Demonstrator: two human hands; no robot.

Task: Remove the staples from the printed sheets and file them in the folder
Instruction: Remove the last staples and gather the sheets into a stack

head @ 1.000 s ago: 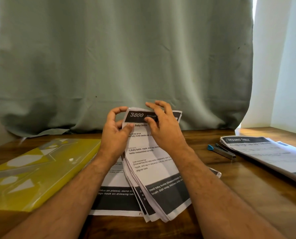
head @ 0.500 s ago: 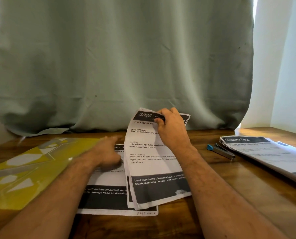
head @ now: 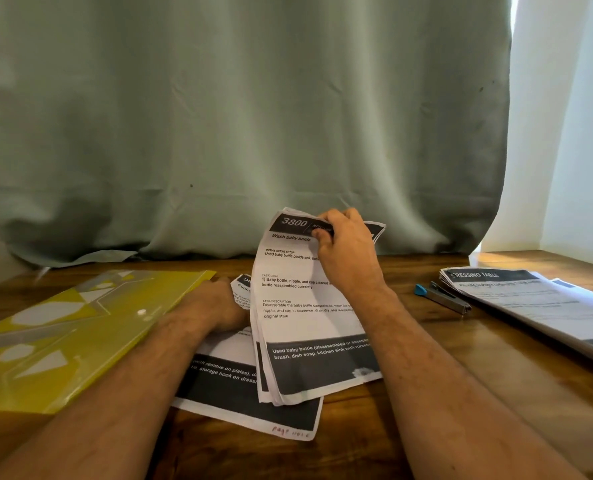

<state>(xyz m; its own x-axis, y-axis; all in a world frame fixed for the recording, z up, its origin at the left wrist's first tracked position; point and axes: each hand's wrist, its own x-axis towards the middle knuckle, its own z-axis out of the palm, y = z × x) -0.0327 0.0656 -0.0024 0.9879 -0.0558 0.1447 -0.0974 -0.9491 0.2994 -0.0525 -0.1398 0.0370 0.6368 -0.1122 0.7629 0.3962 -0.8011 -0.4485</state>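
My right hand point(head: 348, 252) pinches the top edge of a bundle of printed sheets point(head: 309, 327) headed "3800 Wash baby bottle" and holds that end raised, while the bundle's lower end rests on the table. Under it lies a loose printed sheet point(head: 239, 400) with a dark band and red handwriting at its bottom edge. My left hand point(head: 215, 306) is on this sheet's upper part with curled fingers, and the sheet's top end bends up at them. The yellow folder point(head: 66, 341) lies flat at the left, touching my left forearm.
A blue-tipped metal staple remover point(head: 442, 297) lies right of my right arm. Behind it a thick stack of printed sheets point(head: 537, 303) headed "Dressing Table" runs off to the right. A grey-green curtain point(head: 246, 126) hangs along the wooden table's point(head: 409, 427) far edge.
My left hand let go of the bundle's top and dropped left and down onto the loose sheet beside the folder. The right hand kept hold of the bundle, which shifted slightly right.
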